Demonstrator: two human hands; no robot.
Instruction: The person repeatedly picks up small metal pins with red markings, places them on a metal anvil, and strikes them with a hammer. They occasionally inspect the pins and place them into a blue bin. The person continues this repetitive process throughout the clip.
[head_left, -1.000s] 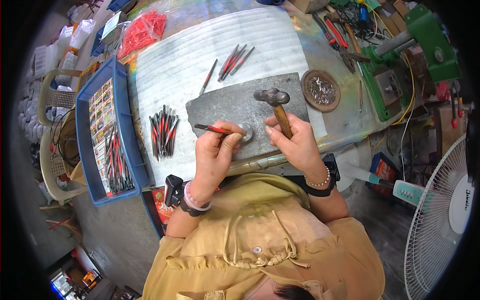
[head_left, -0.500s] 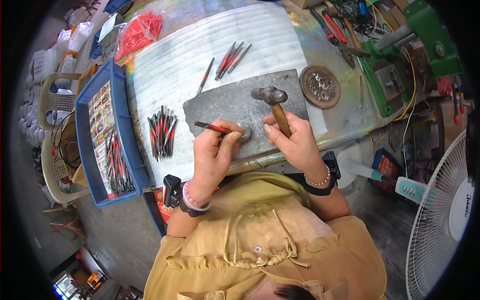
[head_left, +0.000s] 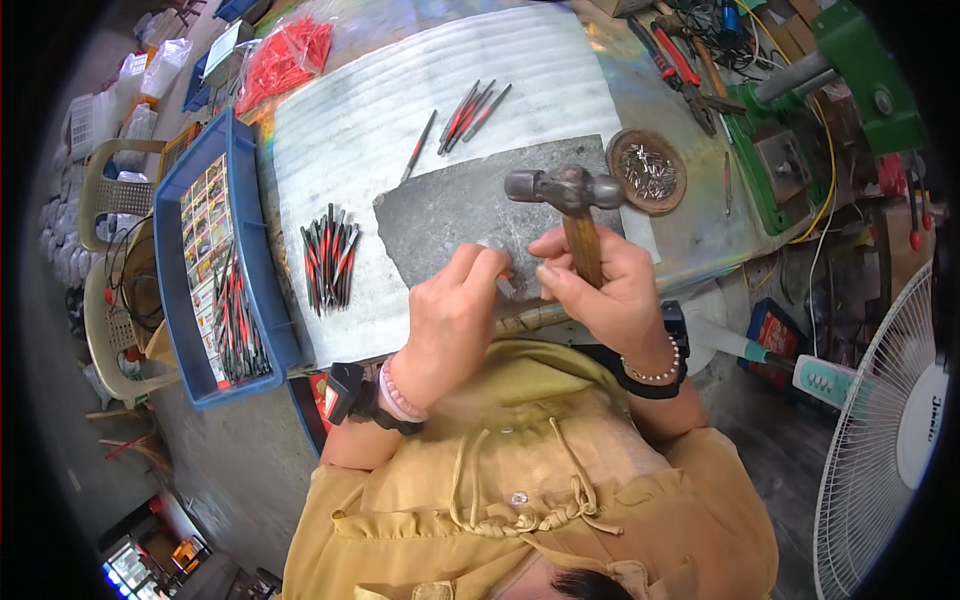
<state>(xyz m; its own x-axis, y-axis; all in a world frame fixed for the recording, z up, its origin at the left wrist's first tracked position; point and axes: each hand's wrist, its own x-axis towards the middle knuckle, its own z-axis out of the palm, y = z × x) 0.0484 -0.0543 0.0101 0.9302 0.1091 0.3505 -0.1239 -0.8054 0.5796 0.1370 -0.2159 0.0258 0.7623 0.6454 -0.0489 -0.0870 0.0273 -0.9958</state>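
My right hand (head_left: 612,295) is closed around the wooden handle of a ball-peen hammer (head_left: 563,188), whose metal head is raised over a grey stone slab (head_left: 440,222). Close by, my left hand (head_left: 450,315) is closed at the slab's near edge, its fingers curled and the back of the hand turned up. What its fingertips pinch is hidden. Slim black-and-red stick-like tools (head_left: 328,262) lie bunched left of the slab. Several more such tools (head_left: 472,118) rest beyond it, one with its end by the slab's edge.
A blue tray (head_left: 285,330) at left holds more of these tools. A round brown dish (head_left: 675,200) of small metal pins stands right of the slab. Farther right are pliers (head_left: 690,85), a green press (head_left: 770,170) and a fan (head_left: 880,430). Red pieces fill a clear bag (head_left: 290,60).
My left hand has turned over and moved right, toward my right hand; the black-and-red tool it held is now out of sight. The hammer head has swung level and looks larger.
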